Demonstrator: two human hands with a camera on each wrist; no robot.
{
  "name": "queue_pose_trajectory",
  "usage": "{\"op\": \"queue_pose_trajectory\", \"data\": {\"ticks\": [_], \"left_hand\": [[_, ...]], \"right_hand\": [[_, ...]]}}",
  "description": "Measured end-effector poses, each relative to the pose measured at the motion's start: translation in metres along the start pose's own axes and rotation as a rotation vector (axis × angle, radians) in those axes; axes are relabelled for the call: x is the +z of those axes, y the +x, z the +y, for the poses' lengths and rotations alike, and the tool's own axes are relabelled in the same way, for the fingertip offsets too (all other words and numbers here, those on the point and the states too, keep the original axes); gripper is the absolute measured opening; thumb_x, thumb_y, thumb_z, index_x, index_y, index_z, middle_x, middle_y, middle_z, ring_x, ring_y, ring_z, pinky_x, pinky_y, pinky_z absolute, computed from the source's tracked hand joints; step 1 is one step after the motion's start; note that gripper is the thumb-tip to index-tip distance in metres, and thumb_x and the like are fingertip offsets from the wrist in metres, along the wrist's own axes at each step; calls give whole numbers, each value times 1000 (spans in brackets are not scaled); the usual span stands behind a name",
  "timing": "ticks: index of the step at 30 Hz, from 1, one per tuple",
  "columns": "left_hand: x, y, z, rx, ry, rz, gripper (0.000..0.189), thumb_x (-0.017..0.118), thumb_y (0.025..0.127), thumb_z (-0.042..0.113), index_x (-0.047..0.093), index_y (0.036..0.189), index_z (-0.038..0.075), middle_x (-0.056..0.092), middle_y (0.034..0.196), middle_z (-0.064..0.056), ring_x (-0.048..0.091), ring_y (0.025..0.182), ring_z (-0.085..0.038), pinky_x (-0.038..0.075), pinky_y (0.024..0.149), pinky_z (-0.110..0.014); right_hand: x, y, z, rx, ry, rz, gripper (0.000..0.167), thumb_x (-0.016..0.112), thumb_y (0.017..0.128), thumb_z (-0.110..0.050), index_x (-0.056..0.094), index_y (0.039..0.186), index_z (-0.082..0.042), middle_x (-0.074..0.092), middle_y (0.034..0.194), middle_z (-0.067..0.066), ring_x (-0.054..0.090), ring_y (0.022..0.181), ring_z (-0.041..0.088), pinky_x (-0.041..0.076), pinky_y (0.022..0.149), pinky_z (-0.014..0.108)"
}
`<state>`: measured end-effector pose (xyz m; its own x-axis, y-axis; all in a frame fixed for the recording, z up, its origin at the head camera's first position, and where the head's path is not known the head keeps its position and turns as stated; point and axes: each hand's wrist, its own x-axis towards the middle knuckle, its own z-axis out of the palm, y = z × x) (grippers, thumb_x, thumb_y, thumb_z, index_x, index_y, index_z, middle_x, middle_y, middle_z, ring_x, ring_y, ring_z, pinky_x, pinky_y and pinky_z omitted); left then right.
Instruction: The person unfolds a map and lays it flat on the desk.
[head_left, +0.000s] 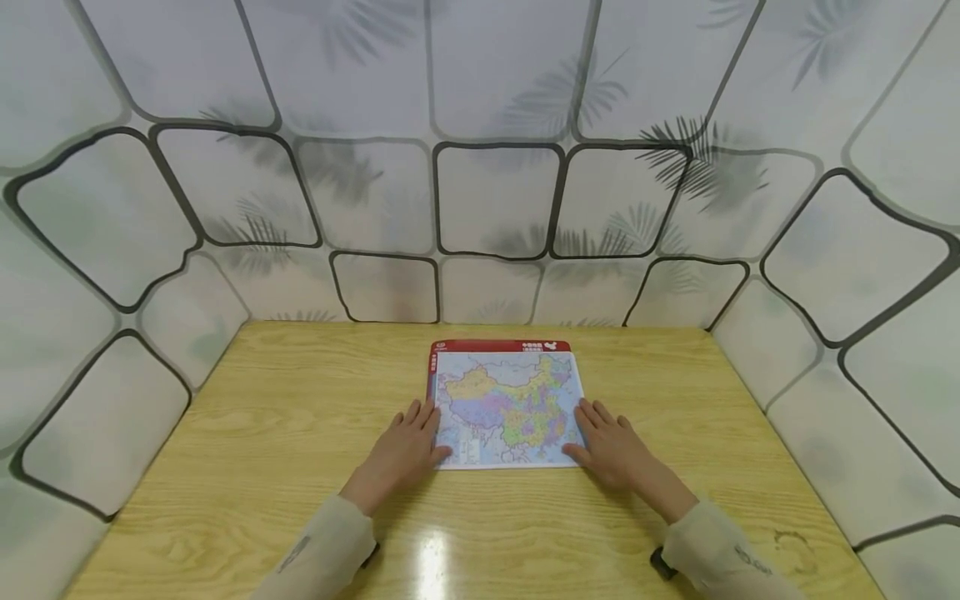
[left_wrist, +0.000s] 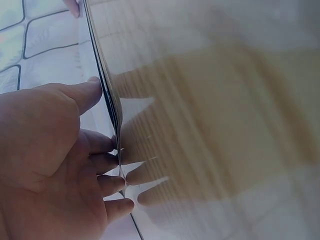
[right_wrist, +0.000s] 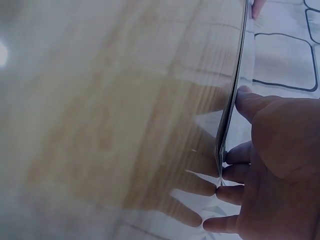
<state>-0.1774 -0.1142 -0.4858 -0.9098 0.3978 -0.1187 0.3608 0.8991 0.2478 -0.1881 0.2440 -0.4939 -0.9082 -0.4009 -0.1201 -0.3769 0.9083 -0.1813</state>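
A flat, rectangular map board, printed with a coloured map and with a red band along its top and left edges, lies on the wooden table. My left hand rests at its lower left, fingers extended along the side and thumb over the corner. Mirroring that, my right hand touches the lower right side with straight fingers. Seen edge-on in the left wrist view, the map board shows thin stacked layers beside thumb and fingertips. The right wrist view shows the same at the opposite edge.
A pale patterned curtain with dark outlines and leaf prints encloses the table at the back and both sides. Dark wrist devices show under the light sleeves. Light glares off the front of the tabletop.
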Motion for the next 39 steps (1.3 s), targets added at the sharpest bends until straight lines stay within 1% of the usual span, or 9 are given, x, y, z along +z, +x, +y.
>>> {"op": "queue_pose_trajectory", "data": {"ticks": [4,11,20,27,33,39], "left_hand": [[0,-5,1,4,0,-1,73,58,105,41,37,155,-8,30,164,-25,25,153,-43,26,121,-58],[2,-11,4,0,14,-14,74,58,105,42,37,155,-7,30,164,-25,25,153,-42,26,122,-57],[2,-22,8,14,8,5,72,59,105,41,40,154,-8,32,163,-26,27,152,-43,27,121,-57],[1,-30,10,35,14,9,73,59,104,42,41,153,-8,33,162,-26,28,151,-43,28,121,-57],[4,-35,9,52,14,18,73,60,104,42,42,152,-9,34,162,-27,29,150,-44,30,120,-58],[7,-43,10,61,8,27,73,62,103,42,43,151,-9,35,161,-27,30,150,-45,31,119,-59]], "right_hand": [[-1,-6,-4,1,2,-5,76,51,107,-46,33,156,10,27,164,29,24,151,48,27,112,73],[-1,-13,-8,-5,-2,9,75,52,107,-46,35,155,9,30,163,29,27,150,49,29,111,73],[2,-21,-11,1,0,18,76,54,106,-46,37,155,9,31,162,29,28,149,49,29,111,73],[0,-31,-17,-18,16,40,74,56,106,-44,39,153,11,33,160,31,31,147,51,31,109,73],[1,-38,-19,-13,20,34,74,57,105,-44,40,152,11,34,160,30,31,147,50,32,109,73],[5,-45,-22,-4,23,16,75,55,106,-47,40,153,10,33,161,29,31,148,50,30,110,74]]}}
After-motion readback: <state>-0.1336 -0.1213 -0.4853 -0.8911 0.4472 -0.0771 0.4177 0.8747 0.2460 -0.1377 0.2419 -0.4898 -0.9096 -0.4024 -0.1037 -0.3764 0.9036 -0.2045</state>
